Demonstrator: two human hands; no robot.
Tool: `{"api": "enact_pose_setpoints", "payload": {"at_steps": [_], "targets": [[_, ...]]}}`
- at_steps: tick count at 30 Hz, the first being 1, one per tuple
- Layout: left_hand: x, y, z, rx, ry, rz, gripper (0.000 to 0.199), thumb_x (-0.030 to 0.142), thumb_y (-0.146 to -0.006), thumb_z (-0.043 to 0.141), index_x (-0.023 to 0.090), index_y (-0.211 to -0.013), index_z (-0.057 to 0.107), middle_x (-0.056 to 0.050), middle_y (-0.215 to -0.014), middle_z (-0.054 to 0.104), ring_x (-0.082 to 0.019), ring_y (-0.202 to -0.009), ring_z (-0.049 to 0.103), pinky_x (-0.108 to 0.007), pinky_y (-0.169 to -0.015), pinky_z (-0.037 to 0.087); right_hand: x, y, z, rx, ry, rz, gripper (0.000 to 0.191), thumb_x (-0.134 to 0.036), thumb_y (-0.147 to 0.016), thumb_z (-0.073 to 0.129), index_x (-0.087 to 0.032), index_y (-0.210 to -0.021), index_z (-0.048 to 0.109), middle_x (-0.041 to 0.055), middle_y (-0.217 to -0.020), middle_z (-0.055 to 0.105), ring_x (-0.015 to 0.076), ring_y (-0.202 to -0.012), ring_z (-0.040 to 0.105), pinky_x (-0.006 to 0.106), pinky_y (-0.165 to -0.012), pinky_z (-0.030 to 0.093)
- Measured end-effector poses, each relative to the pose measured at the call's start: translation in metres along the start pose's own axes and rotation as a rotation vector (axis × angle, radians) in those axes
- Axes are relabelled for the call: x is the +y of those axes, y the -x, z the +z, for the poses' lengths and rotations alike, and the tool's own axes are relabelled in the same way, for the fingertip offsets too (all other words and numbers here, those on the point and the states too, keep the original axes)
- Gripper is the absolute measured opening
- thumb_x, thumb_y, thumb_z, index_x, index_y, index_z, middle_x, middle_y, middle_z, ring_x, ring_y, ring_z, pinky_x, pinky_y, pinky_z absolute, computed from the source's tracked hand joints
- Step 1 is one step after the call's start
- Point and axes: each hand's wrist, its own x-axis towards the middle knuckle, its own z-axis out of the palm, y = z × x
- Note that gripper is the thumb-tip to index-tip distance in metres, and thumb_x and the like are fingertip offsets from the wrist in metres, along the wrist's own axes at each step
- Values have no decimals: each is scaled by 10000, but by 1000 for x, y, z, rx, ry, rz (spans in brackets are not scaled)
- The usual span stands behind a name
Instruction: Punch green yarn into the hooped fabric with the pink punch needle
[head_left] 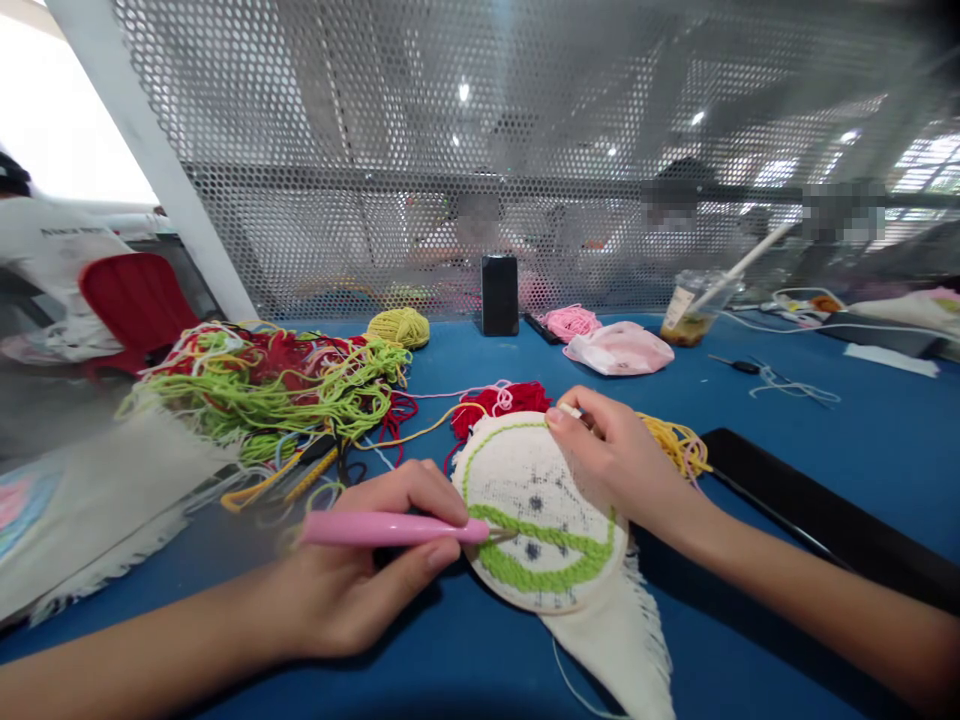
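My left hand (367, 575) grips a pink punch needle (397, 528), fingers and thumb closed round its handle. The needle's metal tip touches or lies just over the cloth, beside a band of green stitching. My right hand (607, 455) is closed on the top right rim of a round embroidery hoop (544, 605). Cream cloth (510, 475) is stretched in the hoop, with dark drawn marks, a thin green outline and thick green loops across its lower half. A fringed corner of the cloth hangs below the hoop toward me.
Tangled green and red yarn (277, 375) heaps at the left, near a fringed cloth (97, 510). Red yarn (517, 398) lies behind the hoop. A phone (499, 295) stands against the perforated screen (375, 150). Farther right are a plastic cup (686, 310) and a long black object (810, 500).
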Motion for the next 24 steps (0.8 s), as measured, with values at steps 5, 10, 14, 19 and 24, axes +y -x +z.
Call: {"api": "enact_pose_setpoints", "payload": {"at_steps": [5,10,14,19,24], "targets": [[4,-3,3,-117,-269,182,302,71,-769,501,180,-1049,469,-71,-843,597,-164,-763,546,-264,-667,452,-5,5,-4,16,-11,23,236,-343,-835,404,-185,-660,402,-53,-541,346,80,-481,304,225,-432,231],[7,-5,11,-132,-481,240,230,150,-821,486,159,-1051,471,-62,-785,601,-149,-696,539,-236,-612,441,-14,9,-7,28,-41,24,236,-347,-846,404,-192,-669,389,-61,-530,315,72,-459,298,219,-413,220],[4,-6,19,-159,-537,206,198,127,-823,478,144,-1020,490,-70,-800,605,-159,-718,532,-265,-638,437,-23,13,-7,49,-39,21,239,-355,-847,402,-198,-668,384,-60,-519,294,75,-443,286,221,-400,213],[-2,-11,26,-85,-548,176,163,194,-852,424,134,-942,547,-69,-735,597,-160,-700,539,-266,-632,446,-18,11,-8,28,68,-14,235,-369,-857,362,-205,-692,397,-49,-528,358,89,-444,329,231,-412,252],[-2,-12,26,-131,-614,115,179,228,-853,436,138,-960,548,-71,-787,600,-164,-743,544,-261,-657,448,-10,0,-12,25,447,-200,216,-347,-801,441,-190,-923,523,71,-843,537,230,-803,488,363,-689,374]]}}
